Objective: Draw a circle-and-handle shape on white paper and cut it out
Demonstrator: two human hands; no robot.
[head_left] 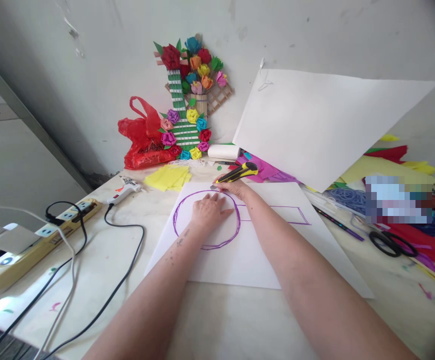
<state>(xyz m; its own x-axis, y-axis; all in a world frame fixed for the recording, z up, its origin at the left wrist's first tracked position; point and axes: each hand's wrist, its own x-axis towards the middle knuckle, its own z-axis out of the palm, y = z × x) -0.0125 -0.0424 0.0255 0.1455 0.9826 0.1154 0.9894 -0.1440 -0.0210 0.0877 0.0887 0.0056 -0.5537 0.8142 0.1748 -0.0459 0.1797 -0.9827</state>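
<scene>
A white sheet (225, 267) lies on the table, with a purple circle (220, 246) and a long purple rectangle (299, 216) drawn on it. My left hand (209, 210) rests flat inside the circle, fingers spread. In my right hand (236, 188) is a yellow and black utility knife (238, 172), held at a slant. Its blade tip meets the sheet at the circle's far edge. My right forearm crosses over part of the rectangle and hides it. I cannot make out any cut line.
Left are a power strip (63, 220), loose cables and a glue gun (127, 190). Yellow paper (169, 176), a red bag (142, 135) and a paper-flower guitar (185, 115) stand behind. A large white board (322, 120) leans on the wall. Scissors (392, 243) and a pen (339, 223) lie right.
</scene>
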